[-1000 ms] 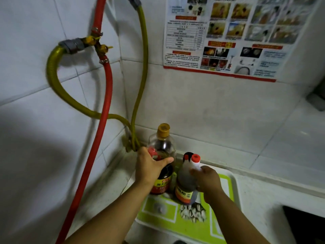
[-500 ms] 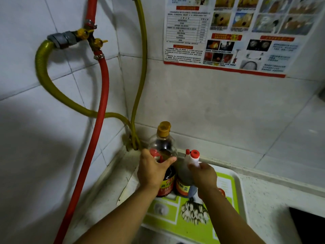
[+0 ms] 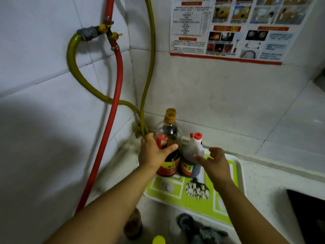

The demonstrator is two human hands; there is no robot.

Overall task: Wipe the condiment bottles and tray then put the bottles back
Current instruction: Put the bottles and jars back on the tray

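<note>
Two bottles on tray (image 3: 235, 175) | left hand (image 3: 154, 154) grips soy bottle (image 3: 169, 147) | right hand (image 3: 215, 164) open | hoses (image 3: 143, 120) behind

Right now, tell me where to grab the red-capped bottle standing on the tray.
Grip the red-capped bottle around its wide lower body, from the right, where the open right hand is. Its neck narrows, and the gold-capped bottle, held by the left hand, blocks the left.
</note>
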